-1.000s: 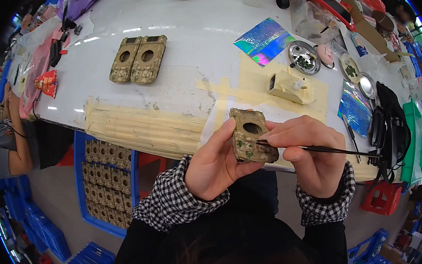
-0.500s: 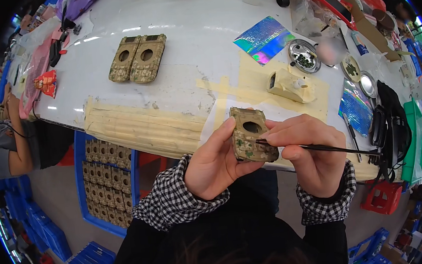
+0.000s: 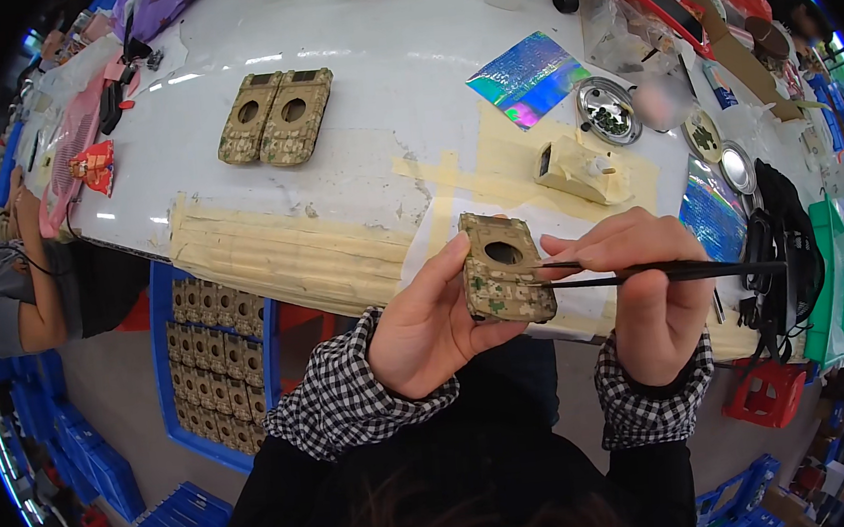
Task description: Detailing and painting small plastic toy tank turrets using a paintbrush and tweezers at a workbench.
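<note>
One camouflage shell (image 3: 503, 268) with round hole gripped by left hand (image 3: 437, 322), right hand (image 3: 651, 294) pinching thin black tweezers (image 3: 664, 270); two matching shells (image 3: 276, 118) upper left.

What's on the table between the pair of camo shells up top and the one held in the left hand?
In the head view, only bare white tabletop with beige masking tape strips lies between the pair and the held shell.

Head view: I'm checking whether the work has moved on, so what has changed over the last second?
Almost nothing. The left hand still holds the camouflage shell, and the right hand still keeps the black tweezers with their tip at the shell's side. The two shells on the table have not moved.
</note>
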Demonstrator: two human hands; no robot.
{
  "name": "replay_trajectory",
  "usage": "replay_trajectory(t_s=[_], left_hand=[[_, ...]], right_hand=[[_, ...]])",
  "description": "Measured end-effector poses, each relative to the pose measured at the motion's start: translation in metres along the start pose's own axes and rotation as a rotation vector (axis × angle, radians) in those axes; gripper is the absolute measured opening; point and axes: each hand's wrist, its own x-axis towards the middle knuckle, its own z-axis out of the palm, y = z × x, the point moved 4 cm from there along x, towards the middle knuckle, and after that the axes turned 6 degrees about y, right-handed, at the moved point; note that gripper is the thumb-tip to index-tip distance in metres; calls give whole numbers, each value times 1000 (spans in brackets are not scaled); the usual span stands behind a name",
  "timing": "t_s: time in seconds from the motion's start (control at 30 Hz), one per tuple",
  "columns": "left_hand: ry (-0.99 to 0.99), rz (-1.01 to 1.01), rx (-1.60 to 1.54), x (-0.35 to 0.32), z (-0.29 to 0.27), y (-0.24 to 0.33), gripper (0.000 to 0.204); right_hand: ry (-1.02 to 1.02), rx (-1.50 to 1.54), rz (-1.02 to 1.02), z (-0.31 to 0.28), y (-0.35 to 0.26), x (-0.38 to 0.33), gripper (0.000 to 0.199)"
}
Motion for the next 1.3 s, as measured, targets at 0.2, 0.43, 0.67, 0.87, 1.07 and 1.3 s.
replay_trajectory(t_s=[0.2,0.43,0.67,0.87,1.07,1.3], left_hand=[[0,-35,-47,2,-2,0,55],[-15,-53,-131,2,-2,-1,56],[3,-25,-103,2,-3,1,56],[32,-24,-37,3,-2,-1,55],[23,-31,-50,1,1,-1,54],[-41,-9,14,-3,3,1,47]], right_hand=[[304,-371,-114,-30,-2,3,18],[237,-710,-8,-48,12,9,24],[173,-373,107,-34,11,-4,82],[40,-239,213,-25,2,-12,77],[76,-133,188,-23,-2,-20,36],[-160,-320,45,-5,-23,-1,27]])
